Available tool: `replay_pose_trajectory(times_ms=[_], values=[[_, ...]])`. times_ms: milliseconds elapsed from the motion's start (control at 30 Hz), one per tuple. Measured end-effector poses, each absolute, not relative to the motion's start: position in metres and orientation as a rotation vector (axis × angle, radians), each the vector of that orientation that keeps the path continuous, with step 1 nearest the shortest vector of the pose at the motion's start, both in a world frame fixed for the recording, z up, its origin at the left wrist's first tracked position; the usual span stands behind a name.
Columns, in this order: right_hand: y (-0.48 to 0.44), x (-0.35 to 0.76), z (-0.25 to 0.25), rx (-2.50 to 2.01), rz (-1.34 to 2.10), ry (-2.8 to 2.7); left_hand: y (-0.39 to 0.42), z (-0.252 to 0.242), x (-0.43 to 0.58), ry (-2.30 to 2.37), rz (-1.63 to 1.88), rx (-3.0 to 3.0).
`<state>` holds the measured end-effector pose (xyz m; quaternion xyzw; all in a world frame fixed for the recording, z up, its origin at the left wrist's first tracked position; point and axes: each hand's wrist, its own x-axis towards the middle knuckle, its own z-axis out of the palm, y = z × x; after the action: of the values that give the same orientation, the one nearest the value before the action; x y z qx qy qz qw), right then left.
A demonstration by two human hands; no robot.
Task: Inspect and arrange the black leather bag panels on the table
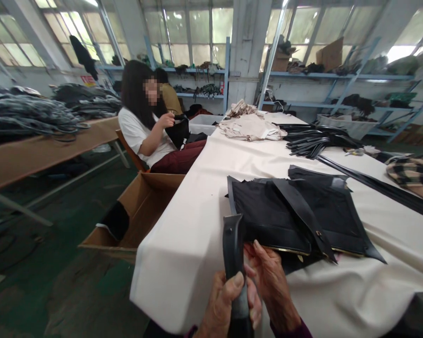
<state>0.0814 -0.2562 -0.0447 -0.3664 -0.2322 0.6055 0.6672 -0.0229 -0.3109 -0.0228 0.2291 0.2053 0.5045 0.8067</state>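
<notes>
A black leather strap [233, 244] stands upright near the table's front edge. My left hand [225, 300] is wrapped round its lower part, thumb across the front. Just to the right, my right hand [270, 277] is close to the strap, its thumb and fingers pressed together; what they pinch, if anything, is hidden. Beyond my hands lie black bag pieces [264, 211] with gold zippers, and another black strap [303, 216] lies diagonally over them.
Beige cloth covers the table [176, 263]. Further back are light fabric pieces [250, 127] and bundled black strips [313, 138]. A seated person [141, 126] holds black material at the left, behind an open cardboard box [144, 206]. A checked sleeve [414, 170] is at the right.
</notes>
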Motion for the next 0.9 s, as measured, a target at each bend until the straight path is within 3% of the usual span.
replay_pose_trajectory(times_ms=[667,900], values=[[-0.253,0.09,-0.044,-0.743,1.399,-0.477,-0.308,-0.031,-0.025,0.429,1.072,0.487],[-0.24,0.155,0.01,-0.829,1.037,-0.692,-0.305,-0.031,-0.032,0.486,1.137,0.441]])
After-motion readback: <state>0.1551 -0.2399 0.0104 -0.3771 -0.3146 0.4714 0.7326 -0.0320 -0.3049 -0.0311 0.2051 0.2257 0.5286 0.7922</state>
